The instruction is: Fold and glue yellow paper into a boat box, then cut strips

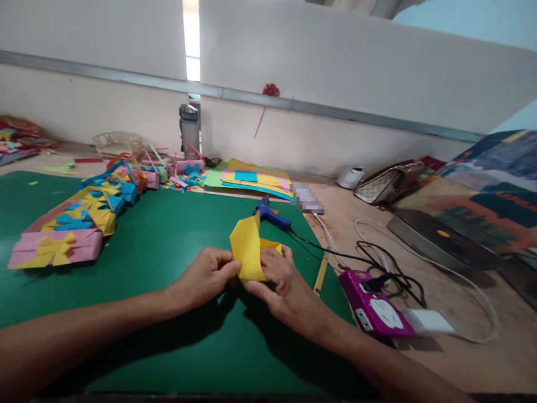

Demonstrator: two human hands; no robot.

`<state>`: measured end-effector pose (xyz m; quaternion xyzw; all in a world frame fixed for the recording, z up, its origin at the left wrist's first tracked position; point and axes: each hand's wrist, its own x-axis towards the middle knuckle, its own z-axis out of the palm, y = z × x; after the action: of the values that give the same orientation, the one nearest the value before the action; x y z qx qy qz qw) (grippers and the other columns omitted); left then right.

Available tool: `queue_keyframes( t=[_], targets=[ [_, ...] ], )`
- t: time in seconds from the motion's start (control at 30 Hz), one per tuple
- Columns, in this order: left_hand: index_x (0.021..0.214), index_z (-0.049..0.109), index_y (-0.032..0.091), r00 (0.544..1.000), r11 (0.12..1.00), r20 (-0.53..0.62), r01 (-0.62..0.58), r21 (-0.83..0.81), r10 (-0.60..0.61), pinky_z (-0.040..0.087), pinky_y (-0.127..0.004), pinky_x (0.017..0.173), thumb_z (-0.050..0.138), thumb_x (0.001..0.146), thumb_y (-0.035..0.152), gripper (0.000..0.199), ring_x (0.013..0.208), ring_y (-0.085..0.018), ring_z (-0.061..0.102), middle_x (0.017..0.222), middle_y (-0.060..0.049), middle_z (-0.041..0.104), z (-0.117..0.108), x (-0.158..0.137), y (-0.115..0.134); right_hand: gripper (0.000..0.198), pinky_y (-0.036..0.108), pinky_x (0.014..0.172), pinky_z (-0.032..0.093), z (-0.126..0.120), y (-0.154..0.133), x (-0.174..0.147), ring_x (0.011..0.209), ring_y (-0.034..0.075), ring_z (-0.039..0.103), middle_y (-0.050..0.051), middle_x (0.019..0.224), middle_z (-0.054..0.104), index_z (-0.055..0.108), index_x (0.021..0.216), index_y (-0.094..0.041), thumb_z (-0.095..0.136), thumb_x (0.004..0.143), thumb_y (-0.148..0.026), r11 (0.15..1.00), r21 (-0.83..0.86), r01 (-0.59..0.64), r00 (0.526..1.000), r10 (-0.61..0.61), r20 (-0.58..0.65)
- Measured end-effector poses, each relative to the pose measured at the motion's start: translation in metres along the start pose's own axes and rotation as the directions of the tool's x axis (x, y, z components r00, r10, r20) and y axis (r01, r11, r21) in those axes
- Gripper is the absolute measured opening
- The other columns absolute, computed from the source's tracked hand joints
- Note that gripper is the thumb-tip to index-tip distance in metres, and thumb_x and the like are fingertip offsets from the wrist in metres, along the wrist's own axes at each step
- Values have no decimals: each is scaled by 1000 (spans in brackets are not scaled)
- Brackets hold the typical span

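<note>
The green mat (168, 235) provides a smooth base, with paper handbags (104, 220) lined up along its left side, apparently to leave the hands working room. The folded yellow paper (248, 252) is over the mat, in front of the blue glue gun (272, 216); the left hand (210, 274) pinches its lower left edge while the right hand (285, 285) clasps its right side, presumably to hold the folds aligned.

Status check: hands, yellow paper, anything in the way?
Left hand and right hand: both holding yellow paper. Paper bent, one flap upright. Glue gun just beyond it on green mat; nothing visibly blocking.
</note>
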<state>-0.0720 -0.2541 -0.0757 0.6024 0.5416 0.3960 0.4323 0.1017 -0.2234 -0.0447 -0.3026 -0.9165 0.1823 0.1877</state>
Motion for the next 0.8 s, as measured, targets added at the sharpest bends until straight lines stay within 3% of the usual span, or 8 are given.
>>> queue_keyframes(
  t=[0.27,0.47,0.8],
  targets=[
    [60,56,14,998,996,42,-56,73,53,31,-21,49,44,79,31,28,52,-10,44,56,0,53,2,-3,0,5,48,93,22,0,0,0,95,21,52,1,89,62,65,73,-22,69,73,-19,1000,-22,11,999,-10,41],
    [62,58,14,995,992,55,-85,91,80,31,-20,50,44,80,30,28,53,-10,43,57,1,53,3,-3,-3,6,50,94,21,3,2,-1,96,21,51,1,92,63,64,76,-22,66,76,-17,996,-82,35,999,-33,17],
    [65,57,14,970,910,99,-244,336,223,30,-21,53,41,85,25,28,53,-10,40,58,1,50,-2,-8,-7,11,51,94,18,6,-1,-1,90,20,52,0,80,64,59,67,-19,66,76,-17,999,-42,32,999,-34,-39]
  ],
)
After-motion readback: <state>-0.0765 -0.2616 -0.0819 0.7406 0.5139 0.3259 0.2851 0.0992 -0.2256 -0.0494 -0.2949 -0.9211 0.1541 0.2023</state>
